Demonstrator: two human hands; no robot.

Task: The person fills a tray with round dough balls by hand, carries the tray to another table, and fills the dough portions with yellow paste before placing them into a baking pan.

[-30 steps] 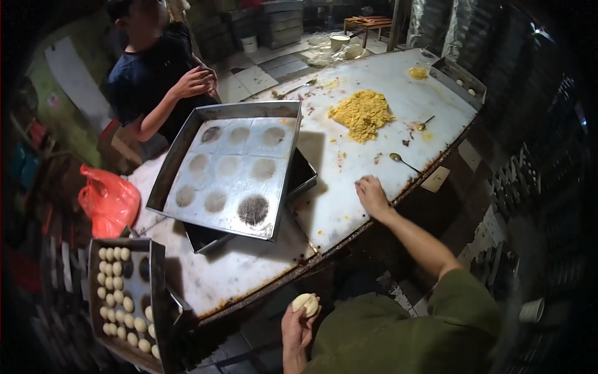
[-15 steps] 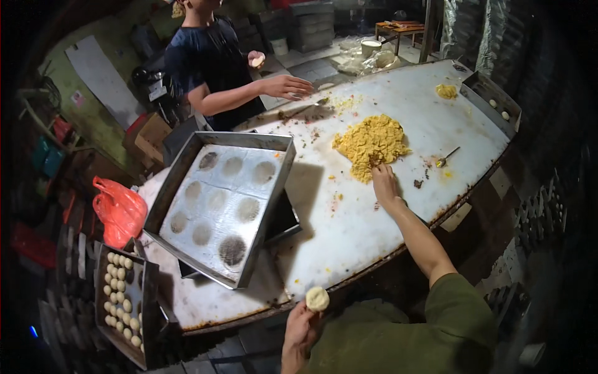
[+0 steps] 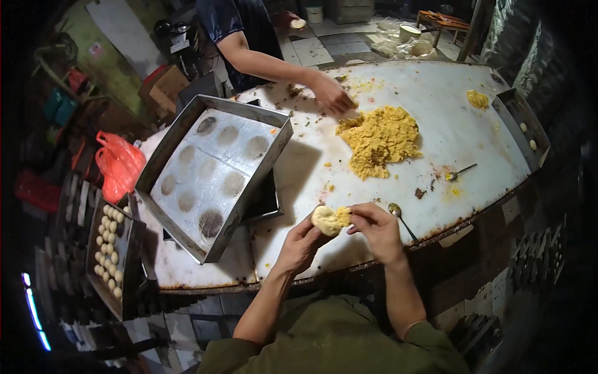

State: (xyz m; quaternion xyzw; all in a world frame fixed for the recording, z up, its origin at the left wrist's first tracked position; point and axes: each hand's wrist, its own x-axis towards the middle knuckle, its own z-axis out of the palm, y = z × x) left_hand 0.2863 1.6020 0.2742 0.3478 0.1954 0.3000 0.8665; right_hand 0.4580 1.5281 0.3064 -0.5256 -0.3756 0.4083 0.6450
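Note:
My left hand [image 3: 300, 247] is closed around a pale flattened piece of dough [image 3: 324, 220], above the near edge of the worktable [image 3: 349, 265]. My right hand [image 3: 377, 234] pinches a small lump of crumbly yellow filling [image 3: 342, 215] and holds it against the dough's right side. Beyond both hands, a large mound of the same yellow filling [image 3: 389, 142] lies on the white tabletop. Across the table, a co-worker's hand [image 3: 333, 93] reaches to the mound's far left edge. The co-worker's other hand holds a pale dough piece [image 3: 298, 23].
A square metal tray [image 3: 205, 168] with dark round marks rests tilted at left. Below it, a narrow tray holds several dough balls [image 3: 107, 246], beside a red plastic bag [image 3: 118, 163]. Two spoons, one near [image 3: 403, 223] and one farther [image 3: 461, 172], lie right. Another metal tray [image 3: 523, 124] stands far right.
My right hand has come back from the mound with a lump of filling. My left hand has raised the dough to meet it. The co-worker's hand has moved right, to the mound.

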